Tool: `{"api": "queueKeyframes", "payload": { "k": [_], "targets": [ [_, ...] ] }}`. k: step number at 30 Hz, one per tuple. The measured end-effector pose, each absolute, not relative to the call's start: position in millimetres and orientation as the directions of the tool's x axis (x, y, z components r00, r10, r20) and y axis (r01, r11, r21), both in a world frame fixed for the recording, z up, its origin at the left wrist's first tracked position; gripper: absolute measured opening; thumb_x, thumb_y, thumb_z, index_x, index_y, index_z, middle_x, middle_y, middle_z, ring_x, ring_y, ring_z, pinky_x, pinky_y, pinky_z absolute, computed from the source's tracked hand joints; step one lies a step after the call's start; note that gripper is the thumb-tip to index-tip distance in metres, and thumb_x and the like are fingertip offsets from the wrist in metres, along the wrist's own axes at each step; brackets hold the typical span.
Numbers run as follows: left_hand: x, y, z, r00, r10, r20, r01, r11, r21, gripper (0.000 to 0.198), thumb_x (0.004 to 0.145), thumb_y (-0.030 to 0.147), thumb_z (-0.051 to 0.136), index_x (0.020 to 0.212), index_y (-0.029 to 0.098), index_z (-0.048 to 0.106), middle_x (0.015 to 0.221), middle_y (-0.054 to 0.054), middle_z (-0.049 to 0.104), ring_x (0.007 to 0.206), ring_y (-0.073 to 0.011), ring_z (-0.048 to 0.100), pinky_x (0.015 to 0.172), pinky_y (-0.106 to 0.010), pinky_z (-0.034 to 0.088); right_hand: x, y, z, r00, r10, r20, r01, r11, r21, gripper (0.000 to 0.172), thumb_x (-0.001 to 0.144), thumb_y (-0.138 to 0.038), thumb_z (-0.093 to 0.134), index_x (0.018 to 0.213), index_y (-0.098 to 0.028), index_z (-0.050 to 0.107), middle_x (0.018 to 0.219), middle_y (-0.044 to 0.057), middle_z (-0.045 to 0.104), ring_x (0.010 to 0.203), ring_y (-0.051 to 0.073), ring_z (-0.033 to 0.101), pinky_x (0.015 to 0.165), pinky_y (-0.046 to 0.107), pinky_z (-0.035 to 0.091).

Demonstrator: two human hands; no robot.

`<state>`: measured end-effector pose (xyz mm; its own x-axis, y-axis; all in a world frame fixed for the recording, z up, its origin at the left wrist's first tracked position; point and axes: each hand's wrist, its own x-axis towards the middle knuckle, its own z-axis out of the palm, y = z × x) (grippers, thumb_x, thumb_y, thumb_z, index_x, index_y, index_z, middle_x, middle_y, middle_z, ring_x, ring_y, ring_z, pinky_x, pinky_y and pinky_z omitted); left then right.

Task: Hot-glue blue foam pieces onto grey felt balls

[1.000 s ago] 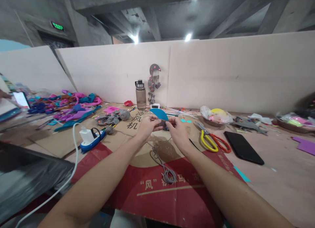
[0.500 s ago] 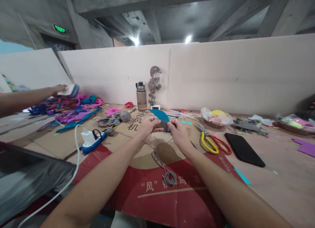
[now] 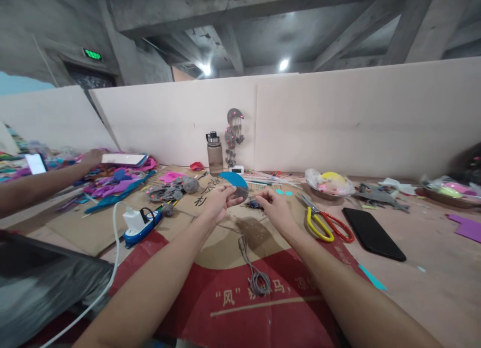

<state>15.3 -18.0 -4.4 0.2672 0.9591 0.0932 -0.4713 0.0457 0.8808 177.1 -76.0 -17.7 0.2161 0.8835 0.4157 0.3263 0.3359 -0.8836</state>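
We had left hand (image 3: 219, 201) pinching blue half-disc (image 3: 235, 179) at frame centre, long axis roughly level. Right hand (image 3: 273, 207) sat curled just right of it, grip unclear.

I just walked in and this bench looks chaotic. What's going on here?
A person's left hand pinches a blue half-round piece above the cardboard sheet. Their right hand has its fingertips at a small dark bit; whether it grips it is unclear. Yellow-and-red scissors and a black phone lie to the right. At far left another person's hand rests by a white pad.
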Motion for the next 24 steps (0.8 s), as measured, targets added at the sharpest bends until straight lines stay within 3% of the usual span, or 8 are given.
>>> {"api": "queueKeyframes", "payload": {
  "k": [5, 13, 20, 24],
  "targets": [
    [8, -2, -8, 0.146, 0.985, 0.093, -0.516, -0.004, 0.857, 0.011, 0.071, 0.011, 0.065, 0.067, 0.011, 0.055, 0.065, -0.002, 0.061, 0.061, -0.0102, 0.061, 0.066, -0.028, 0.057, 174, -80, -16, 0.143, 0.895, 0.422, 0.387, 0.342, -0.856, 0.018, 0.075, -0.035, 0.054, 0.070, -0.018, 0.058, 0.064, -0.002, 0.054, 0.062, 0.012, 0.046, 0.061, 0.025, 0.037],
    [-36, 38, 1, -0.170, 0.978, 0.125, -0.607, -0.204, 0.768, 0.011, 0.068, 0.007, 0.062, 0.066, 0.013, 0.053, 0.062, -0.001, 0.061, 0.059, -0.0109, 0.062, 0.066, -0.027, 0.057, 148, -107, -4, -0.135, 0.911, 0.389, 0.312, 0.412, -0.856, 0.016, 0.082, -0.030, 0.053, 0.080, -0.019, 0.065, 0.075, 0.000, 0.063, 0.072, 0.013, 0.055, 0.068, 0.025, 0.042],
    [-39, 45, -4, -0.208, 0.977, 0.038, -0.626, -0.163, 0.762, 0.010, 0.071, 0.004, 0.058, 0.067, 0.013, 0.055, 0.064, -0.003, 0.064, 0.060, -0.0117, 0.064, 0.064, -0.027, 0.058, 137, -149, 32, -0.422, 0.787, 0.450, 0.228, 0.573, -0.787, 0.018, 0.088, -0.030, 0.053, 0.086, -0.021, 0.068, 0.081, 0.001, 0.065, 0.077, 0.011, 0.058, 0.073, 0.023, 0.043],
    [-32, 42, -10, -0.172, 0.985, 0.025, -0.624, -0.128, 0.771, 0.010, 0.071, 0.005, 0.060, 0.067, 0.013, 0.056, 0.063, -0.001, 0.063, 0.060, -0.0108, 0.063, 0.063, -0.026, 0.058, 134, -166, 45, -0.730, 0.574, 0.372, 0.112, 0.637, -0.763, 0.022, 0.087, -0.033, 0.055, 0.075, -0.020, 0.068, 0.080, 0.000, 0.066, 0.085, 0.011, 0.058, 0.085, 0.022, 0.041]
  ]
}}
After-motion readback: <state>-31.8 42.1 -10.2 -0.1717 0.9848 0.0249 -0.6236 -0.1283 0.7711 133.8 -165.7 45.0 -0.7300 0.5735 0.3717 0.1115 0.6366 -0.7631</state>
